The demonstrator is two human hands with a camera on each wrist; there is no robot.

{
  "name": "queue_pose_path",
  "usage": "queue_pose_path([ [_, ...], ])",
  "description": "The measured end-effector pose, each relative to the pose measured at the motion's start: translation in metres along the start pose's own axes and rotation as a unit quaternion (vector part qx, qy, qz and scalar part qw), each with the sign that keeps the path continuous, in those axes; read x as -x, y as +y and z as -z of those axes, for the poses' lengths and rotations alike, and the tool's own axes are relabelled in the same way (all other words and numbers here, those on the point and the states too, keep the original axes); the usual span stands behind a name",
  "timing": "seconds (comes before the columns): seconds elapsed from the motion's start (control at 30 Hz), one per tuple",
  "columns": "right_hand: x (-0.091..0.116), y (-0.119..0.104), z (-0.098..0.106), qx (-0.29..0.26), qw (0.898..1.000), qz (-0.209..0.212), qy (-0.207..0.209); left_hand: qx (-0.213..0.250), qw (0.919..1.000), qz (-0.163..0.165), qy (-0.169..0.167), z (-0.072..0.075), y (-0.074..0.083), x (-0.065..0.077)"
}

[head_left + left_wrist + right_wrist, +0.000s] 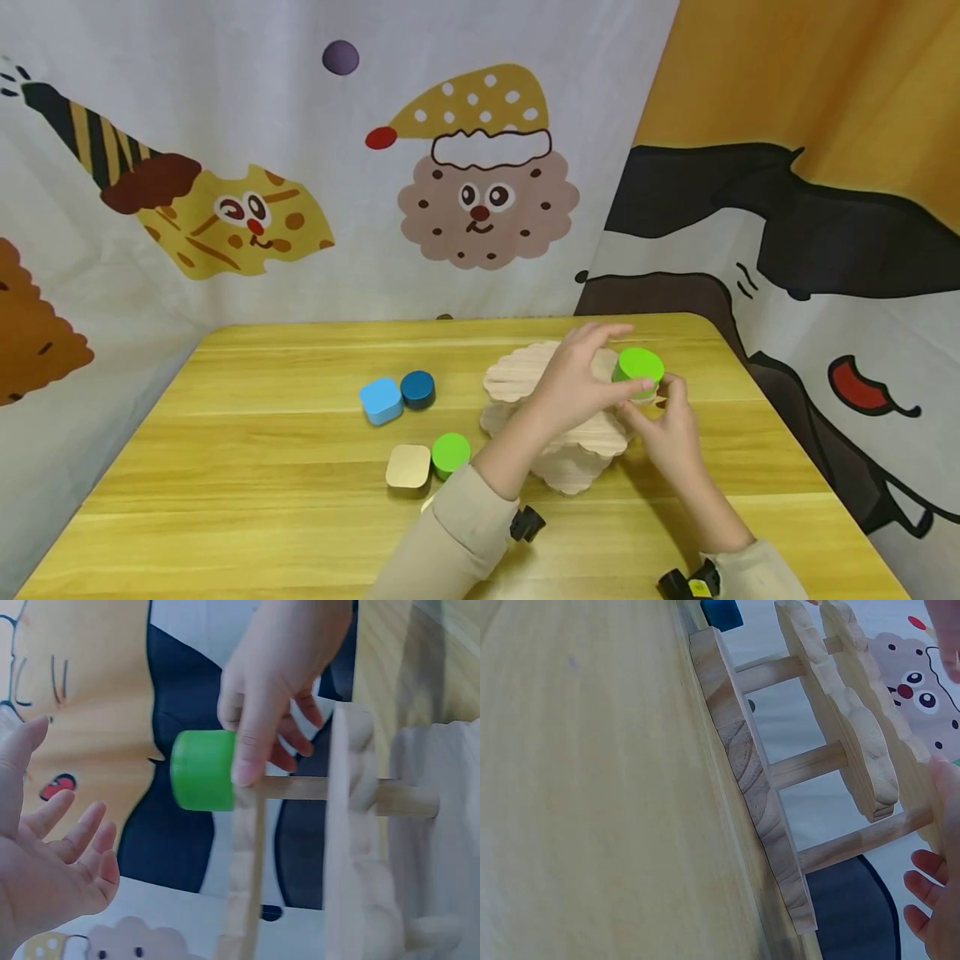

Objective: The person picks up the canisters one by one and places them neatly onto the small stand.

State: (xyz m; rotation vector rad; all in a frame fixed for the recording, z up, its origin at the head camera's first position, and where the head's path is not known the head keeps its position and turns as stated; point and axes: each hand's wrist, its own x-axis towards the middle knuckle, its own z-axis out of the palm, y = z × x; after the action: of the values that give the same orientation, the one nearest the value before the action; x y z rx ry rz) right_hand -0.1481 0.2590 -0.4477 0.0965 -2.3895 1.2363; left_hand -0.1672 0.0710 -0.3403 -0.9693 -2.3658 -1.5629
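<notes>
A pale wooden tiered stand (592, 437) has scalloped boards joined by round dowels. On its top board (244, 877) sits a green cylinder block (639, 365), close to the right end. My right hand (671, 433) holds the edge of that board beside the block, thumb at the rim and the other fingers lower down. My left hand (573, 375) reaches over the stand with fingers spread; in the left wrist view a gap separates this left hand (60, 855) from the green block (204, 771). Part of the stand is hidden behind my left forearm.
Left of the stand lie a light blue block (381, 401), a dark blue cylinder (417, 389), a beige block (408, 468) and a second green cylinder (451, 455). Another pale piece is mostly covered by my left sleeve (457, 533). A printed curtain (285, 100) hangs behind the wooden table (247, 467).
</notes>
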Motion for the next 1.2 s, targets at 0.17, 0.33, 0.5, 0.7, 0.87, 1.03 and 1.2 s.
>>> queue_pose_path([
  [0.17,0.000,0.000,-0.001,0.000,1.000,-0.002,0.009,0.009,0.9995,-0.027,0.011,0.011,0.010,0.015],
  [0.33,0.000,-0.001,-0.001,0.008,1.000,0.001,0.015,0.020,0.9995,-0.019,0.015,0.022,0.017,0.032],
  [0.5,0.002,-0.003,0.000,0.002,1.000,-0.023,0.000,0.033,0.9994,0.000,0.002,0.033,0.023,0.052],
  [0.7,0.003,-0.002,0.000,0.003,0.999,-0.034,-0.009,0.013,0.9998,-0.005,-0.012,0.045,0.024,0.075],
  [0.87,0.003,-0.002,-0.001,0.006,0.999,-0.038,-0.006,0.014,0.9997,0.008,-0.019,0.056,0.020,0.094],
  [1.03,0.003,-0.004,-0.001,0.008,0.999,-0.048,-0.006,0.010,0.9986,0.046,-0.024,0.068,0.013,0.114],
  [1.2,0.002,-0.004,-0.001,0.007,0.999,-0.046,-0.005,0.007,0.9979,0.060,-0.025,0.080,0.004,0.132],
])
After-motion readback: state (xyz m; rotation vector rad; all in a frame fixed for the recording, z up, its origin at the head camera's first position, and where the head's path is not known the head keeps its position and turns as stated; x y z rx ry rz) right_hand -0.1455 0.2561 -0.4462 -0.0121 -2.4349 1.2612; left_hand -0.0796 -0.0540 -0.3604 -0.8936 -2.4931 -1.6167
